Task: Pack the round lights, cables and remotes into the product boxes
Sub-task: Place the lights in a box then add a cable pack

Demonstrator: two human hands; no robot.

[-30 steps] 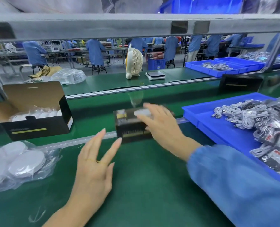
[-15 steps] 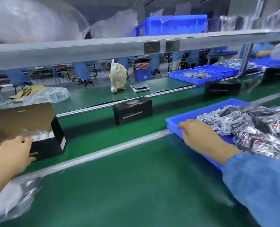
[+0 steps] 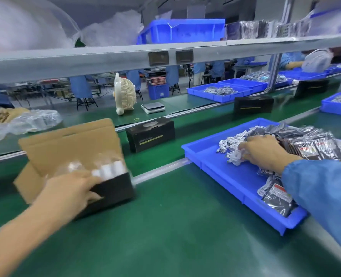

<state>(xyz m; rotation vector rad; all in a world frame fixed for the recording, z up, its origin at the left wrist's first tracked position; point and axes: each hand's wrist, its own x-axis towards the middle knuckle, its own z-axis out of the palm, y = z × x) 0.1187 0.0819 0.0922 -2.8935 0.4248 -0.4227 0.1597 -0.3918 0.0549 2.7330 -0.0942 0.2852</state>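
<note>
Fingers of the left hand (image 3: 69,193) grip the open product box (image 3: 107,188) of round lights (image 3: 109,170) on the desk (image 3: 165,236), while the right hand (image 3: 265,151) curls around white cables (image 3: 232,145) in the blue tray (image 3: 221,176).

Two arms, dressed unevenly

The right hand (image 3: 265,151) emerges from a loose blue sleeve (image 3: 321,198) (gathered at the cuff); the left hand (image 3: 69,193) and forearm are bare.

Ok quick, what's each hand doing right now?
Left hand: gripping the near edge of the open box.
Right hand: in the blue tray, fingers curled on the white cables; a firm hold cannot be told.
</note>
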